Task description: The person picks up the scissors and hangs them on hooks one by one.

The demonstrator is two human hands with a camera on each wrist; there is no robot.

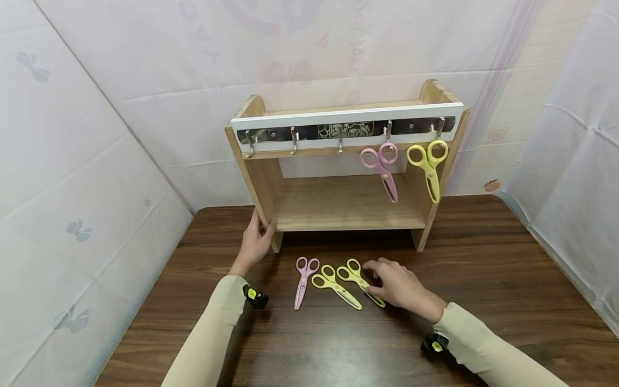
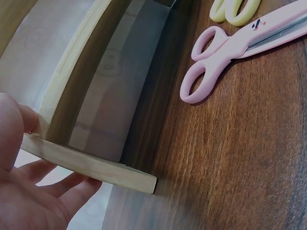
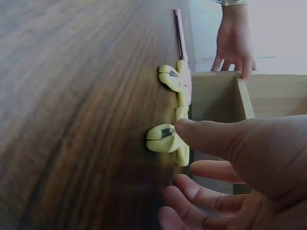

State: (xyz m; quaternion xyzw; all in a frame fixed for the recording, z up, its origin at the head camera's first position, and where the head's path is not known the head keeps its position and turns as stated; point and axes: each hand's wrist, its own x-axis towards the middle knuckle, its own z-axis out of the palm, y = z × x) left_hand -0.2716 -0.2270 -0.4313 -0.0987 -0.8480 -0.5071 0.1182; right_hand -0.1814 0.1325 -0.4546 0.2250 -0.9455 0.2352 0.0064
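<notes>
My left hand (image 1: pixel 256 242) grips the lower left side panel of a wooden shelf (image 1: pixel 350 201), thumb on the inner side and fingers outside. In the left wrist view, this hand (image 2: pixel 43 191) wraps the panel's edge (image 2: pixel 103 170). Over the rightmost scissors on the table, a yellow pair (image 1: pixel 360 281), hovers my right hand (image 1: pixel 401 285), fingers loosely bent and spread. In the right wrist view the thumb is at or just above those scissors (image 3: pixel 160 139); contact is unclear. Beside them lie another yellow pair (image 1: pixel 337 287) and a pink pair (image 1: pixel 302 285).
A white rail (image 1: pixel 348 115) with several metal hooks runs across the shelf's front. Pink scissors (image 1: pixel 384 172) and yellow scissors (image 1: pixel 429 169) hang at its right end. The shelf stands on a dark wooden table (image 1: pixel 309 349), with patterned cloth (image 1: pixel 145 80) behind.
</notes>
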